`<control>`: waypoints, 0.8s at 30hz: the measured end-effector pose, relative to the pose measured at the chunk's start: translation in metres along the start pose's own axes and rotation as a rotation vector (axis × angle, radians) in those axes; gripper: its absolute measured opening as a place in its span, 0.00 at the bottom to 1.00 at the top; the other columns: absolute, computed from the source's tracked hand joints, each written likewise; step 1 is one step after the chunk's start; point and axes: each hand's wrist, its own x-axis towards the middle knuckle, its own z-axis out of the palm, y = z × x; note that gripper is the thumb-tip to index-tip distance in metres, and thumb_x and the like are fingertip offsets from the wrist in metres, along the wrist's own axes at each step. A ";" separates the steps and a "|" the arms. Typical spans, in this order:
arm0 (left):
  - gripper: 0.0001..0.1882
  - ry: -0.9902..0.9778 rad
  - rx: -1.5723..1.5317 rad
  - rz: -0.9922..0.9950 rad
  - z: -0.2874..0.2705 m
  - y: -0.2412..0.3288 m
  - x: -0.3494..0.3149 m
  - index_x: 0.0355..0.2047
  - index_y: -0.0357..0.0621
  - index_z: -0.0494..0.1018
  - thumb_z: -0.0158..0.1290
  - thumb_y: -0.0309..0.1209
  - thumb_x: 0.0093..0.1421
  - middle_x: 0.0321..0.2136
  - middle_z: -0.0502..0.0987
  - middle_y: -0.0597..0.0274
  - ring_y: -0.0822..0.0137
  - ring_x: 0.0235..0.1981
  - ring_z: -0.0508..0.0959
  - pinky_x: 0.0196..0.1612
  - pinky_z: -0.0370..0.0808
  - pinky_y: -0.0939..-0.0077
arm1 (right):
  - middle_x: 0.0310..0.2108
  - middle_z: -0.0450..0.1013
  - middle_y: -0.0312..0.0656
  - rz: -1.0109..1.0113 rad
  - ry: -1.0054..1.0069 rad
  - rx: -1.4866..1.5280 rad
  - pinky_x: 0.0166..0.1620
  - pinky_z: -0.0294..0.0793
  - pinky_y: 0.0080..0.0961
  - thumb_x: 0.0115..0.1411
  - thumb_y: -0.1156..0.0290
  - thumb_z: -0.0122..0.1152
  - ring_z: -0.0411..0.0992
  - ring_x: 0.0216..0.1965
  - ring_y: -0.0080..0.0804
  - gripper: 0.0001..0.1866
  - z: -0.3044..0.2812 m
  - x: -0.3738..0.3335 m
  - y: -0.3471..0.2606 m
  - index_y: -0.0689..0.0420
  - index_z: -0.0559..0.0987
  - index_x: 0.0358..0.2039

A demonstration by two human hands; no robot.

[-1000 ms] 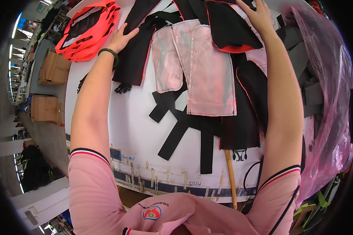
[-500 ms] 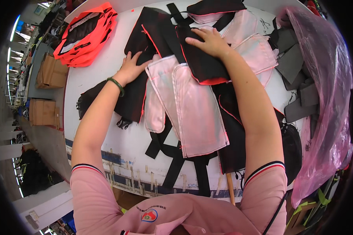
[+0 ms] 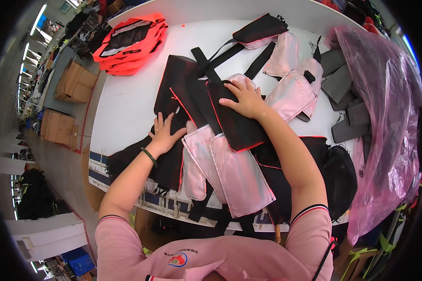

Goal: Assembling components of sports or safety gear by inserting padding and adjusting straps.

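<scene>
My left hand (image 3: 163, 135) lies flat with spread fingers on a black fabric panel (image 3: 172, 93) trimmed in orange-red. A dark bracelet circles that wrist. On a second black panel (image 3: 239, 124) with the same edging rests my right hand (image 3: 246, 99), fingers stretched out. Pale pink shiny panels (image 3: 241, 175) fan out from beneath it, stitched along their edges. Black straps (image 3: 253, 63) run from the pile to another black-and-pink piece (image 3: 260, 32) farther back. Other strap ends hang over the table's front edge.
Orange mesh-fronted fabric pieces (image 3: 129, 44) are stacked at the far left of the white table (image 3: 131, 100). Dark grey flat pieces (image 3: 351, 105) lie at the right, beside pink plastic sheeting (image 3: 384, 117). Cardboard boxes (image 3: 75, 82) stand left of the table.
The panels and straps have come nearer to me, over the table's front edge, with both hands still on them. The far black-and-pink piece is now more spread out. The view has shifted too.
</scene>
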 end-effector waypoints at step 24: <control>0.43 0.334 0.031 0.070 0.036 0.004 -0.010 0.64 0.53 0.52 0.51 0.59 0.54 0.67 0.40 0.44 0.45 0.68 0.40 0.60 0.32 0.32 | 0.27 0.77 0.47 0.043 0.420 -0.600 0.33 0.76 0.37 0.58 0.71 0.48 0.77 0.35 0.43 0.07 -0.014 0.193 0.111 0.58 0.73 0.34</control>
